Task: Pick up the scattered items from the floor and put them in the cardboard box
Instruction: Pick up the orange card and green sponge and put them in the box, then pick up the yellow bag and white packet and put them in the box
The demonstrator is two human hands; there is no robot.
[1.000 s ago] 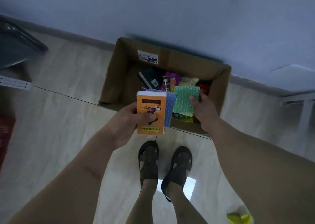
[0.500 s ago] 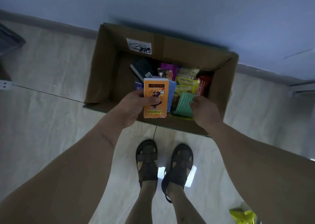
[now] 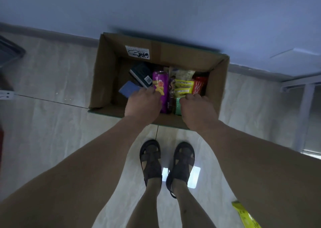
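Note:
The open cardboard box [image 3: 104,75] stands on the tiled floor against the wall. Inside lie a purple snack can [image 3: 160,87], yellow packets [image 3: 184,87], a red packet [image 3: 199,87], a dark book [image 3: 141,73] and a blue pack [image 3: 128,90]. Both hands reach down into the near half of the box. My left hand [image 3: 143,104] shows only its back, with its fingertips by the blue pack; the orange box is out of sight. My right hand [image 3: 196,109] curls its fingers over the top of the green bubble pack [image 3: 178,105].
A yellow packet [image 3: 246,217] lies on the floor at the bottom right. My sandalled feet [image 3: 151,160] stand just in front of the box. A dark tray [image 3: 8,52] is at the far left and a white rack leg [image 3: 305,109] at the right.
Both hands have dropped lower into the box. The orange box has gone out of sight beneath my left hand, and the green bubble pack now sits down among the other items.

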